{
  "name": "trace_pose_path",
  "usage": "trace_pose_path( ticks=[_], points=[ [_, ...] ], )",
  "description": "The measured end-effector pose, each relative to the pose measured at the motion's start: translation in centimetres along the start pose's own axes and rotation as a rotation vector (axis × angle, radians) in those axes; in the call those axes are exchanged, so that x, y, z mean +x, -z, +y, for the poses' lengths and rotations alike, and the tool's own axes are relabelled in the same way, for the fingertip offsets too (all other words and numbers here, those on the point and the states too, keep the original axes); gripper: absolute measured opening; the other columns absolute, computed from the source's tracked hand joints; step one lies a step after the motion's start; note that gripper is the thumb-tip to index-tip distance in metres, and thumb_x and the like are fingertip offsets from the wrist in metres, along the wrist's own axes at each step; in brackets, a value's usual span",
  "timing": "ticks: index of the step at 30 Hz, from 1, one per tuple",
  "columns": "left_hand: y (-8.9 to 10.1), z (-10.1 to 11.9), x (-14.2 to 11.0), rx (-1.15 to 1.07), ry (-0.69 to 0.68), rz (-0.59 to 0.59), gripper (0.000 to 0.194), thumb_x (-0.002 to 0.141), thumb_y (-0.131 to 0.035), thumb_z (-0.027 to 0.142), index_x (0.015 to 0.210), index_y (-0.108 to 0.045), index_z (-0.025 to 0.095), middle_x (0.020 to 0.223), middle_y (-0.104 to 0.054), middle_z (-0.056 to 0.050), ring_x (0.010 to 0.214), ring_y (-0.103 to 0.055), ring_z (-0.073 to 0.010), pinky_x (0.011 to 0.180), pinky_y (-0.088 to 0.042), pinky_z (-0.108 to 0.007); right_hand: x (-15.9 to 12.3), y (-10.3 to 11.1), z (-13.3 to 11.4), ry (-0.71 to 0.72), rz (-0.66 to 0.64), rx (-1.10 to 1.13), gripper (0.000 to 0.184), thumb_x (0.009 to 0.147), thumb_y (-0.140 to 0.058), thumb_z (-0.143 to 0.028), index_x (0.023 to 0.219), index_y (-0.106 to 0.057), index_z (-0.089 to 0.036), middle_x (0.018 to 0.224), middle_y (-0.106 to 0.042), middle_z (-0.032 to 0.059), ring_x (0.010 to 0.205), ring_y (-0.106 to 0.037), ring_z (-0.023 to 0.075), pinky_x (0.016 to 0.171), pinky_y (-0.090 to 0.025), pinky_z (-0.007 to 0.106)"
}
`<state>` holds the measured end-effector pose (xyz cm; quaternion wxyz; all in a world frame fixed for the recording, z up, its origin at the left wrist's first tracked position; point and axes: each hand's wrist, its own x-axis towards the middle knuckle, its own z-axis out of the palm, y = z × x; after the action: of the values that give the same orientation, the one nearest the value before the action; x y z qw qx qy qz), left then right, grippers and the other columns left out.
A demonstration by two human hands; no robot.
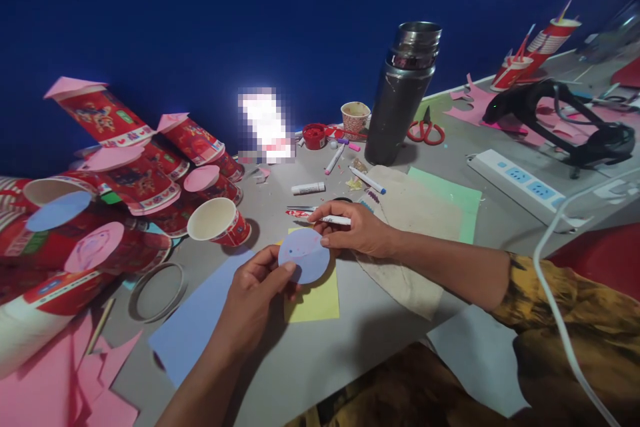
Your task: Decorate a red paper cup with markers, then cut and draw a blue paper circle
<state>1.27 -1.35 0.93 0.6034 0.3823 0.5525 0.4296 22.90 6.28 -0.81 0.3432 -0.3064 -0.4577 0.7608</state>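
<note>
A light blue paper circle (305,263) with small dots and pinkish marks is held up over the table between both hands. My left hand (265,273) pinches its left edge, thumb on top. At the upper right edge, my right hand (353,230) grips it with thumb and fingers. A white and red marker (334,220) lies across that same hand, apparently tucked in its fingers. Beneath the circle is a yellow paper sheet (320,307). To the left lies a blue paper sheet (200,323), and a red paper cup (220,223) stands just past it.
Red paper cups with pink paper tops (135,177) are stacked at left. A dark thermos (404,93) stands at the back, near red-handled scissors (425,132). A power strip (520,187), its white cable (543,280) and a black headset-like frame (560,123) occupy the right.
</note>
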Motion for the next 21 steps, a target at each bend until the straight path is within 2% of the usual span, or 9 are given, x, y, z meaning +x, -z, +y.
trace_pose_path(
  ticks=[5,8,10,12,14,17,19,21],
  points=[
    [-0.1,-0.3,0.3,0.084,-0.023,-0.009,0.036,0.070,-0.091,0.034,0.097,-0.076,0.016,0.075,-0.070,0.001,0.061,-0.061,-0.0121,0.058,-0.051,-0.023,-0.1,0.1,0.3,0.113,0.020,-0.178,0.038,0.078,-0.081,-0.025,0.114,-0.070,-0.020,0.099,-0.070,0.0024,0.090,-0.066,0.0154,0.080,-0.055,0.029],
    [-0.1,-0.4,0.5,0.091,-0.019,0.033,0.038,0.068,-0.090,0.034,0.097,-0.074,0.016,0.072,-0.070,0.001,0.057,-0.059,-0.0116,0.056,-0.049,-0.023,-0.1,0.7,-0.4,0.306,0.063,-0.472,0.027,0.094,-0.069,-0.036,0.117,-0.070,-0.021,0.113,-0.073,0.0074,0.104,-0.068,0.0201,0.093,-0.054,0.037],
    [-0.1,-0.4,0.6,0.089,-0.020,0.071,0.039,0.067,-0.091,0.035,0.096,-0.074,0.015,0.070,-0.070,0.001,0.055,-0.059,-0.0113,0.056,-0.048,-0.023,0.0,1.4,-1.6,0.454,0.105,-0.698,0.030,0.103,-0.056,-0.040,0.121,-0.070,-0.021,0.122,-0.073,0.0098,0.112,-0.068,0.0227,0.099,-0.052,0.040],
    [0.0,-0.4,0.8,0.074,-0.015,0.097,0.041,0.065,-0.091,0.036,0.095,-0.072,0.015,0.069,-0.070,0.001,0.054,-0.058,-0.0114,0.055,-0.048,-0.024,0.0,2.2,-3.2,0.514,0.160,-0.902,0.034,0.106,-0.048,-0.038,0.126,-0.070,-0.021,0.125,-0.074,0.0108,0.115,-0.068,0.0242,0.100,-0.051,0.040],
    [0.1,-0.5,0.9,0.056,-0.009,0.102,0.043,0.064,-0.092,0.036,0.095,-0.071,0.015,0.070,-0.070,0.001,0.053,-0.058,-0.0116,0.054,-0.048,-0.024,0.0,3.0,-4.8,0.429,0.196,-1.101,0.034,0.107,-0.045,-0.032,0.126,-0.071,-0.021,0.123,-0.076,0.0099,0.112,-0.069,0.0246,0.097,-0.050,0.037],
    [0.1,-0.5,1.0,0.046,-0.020,0.096,0.044,0.064,-0.091,0.037,0.096,-0.071,0.016,0.071,-0.071,0.001,0.053,-0.058,-0.0116,0.054,-0.048,-0.025,-0.1,3.9,-6.5,0.206,0.180,-1.412,0.030,0.106,-0.048,-0.028,0.117,-0.075,-0.022,0.118,-0.079,0.0084,0.105,-0.071,0.0255,0.088,-0.049,0.034],
    [0.1,-0.4,0.9,0.051,-0.031,0.109,0.043,0.065,-0.091,0.036,0.097,-0.071,0.015,0.070,-0.070,0.001,0.054,-0.058,-0.0116,0.056,-0.048,-0.025,-0.1,4.3,-6.6,0.116,0.169,-1.552,0.026,0.105,-0.053,-0.031,0.114,-0.076,-0.022,0.116,-0.079,0.0093,0.105,-0.071,0.0269,0.084,-0.047,0.033],
    [0.0,-0.2,0.8,0.062,-0.033,0.128,0.043,0.065,-0.091,0.036,0.097,-0.071,0.015,0.070,-0.070,0.001,0.055,-0.058,-0.0116,0.057,-0.047,-0.024,0.0,4.6,-5.8,0.101,0.216,-1.620,0.027,0.104,-0.060,-0.038,0.119,-0.074,-0.022,0.120,-0.077,0.0116,0.111,-0.069,0.0294,0.084,-0.047,0.034]
  ],
)
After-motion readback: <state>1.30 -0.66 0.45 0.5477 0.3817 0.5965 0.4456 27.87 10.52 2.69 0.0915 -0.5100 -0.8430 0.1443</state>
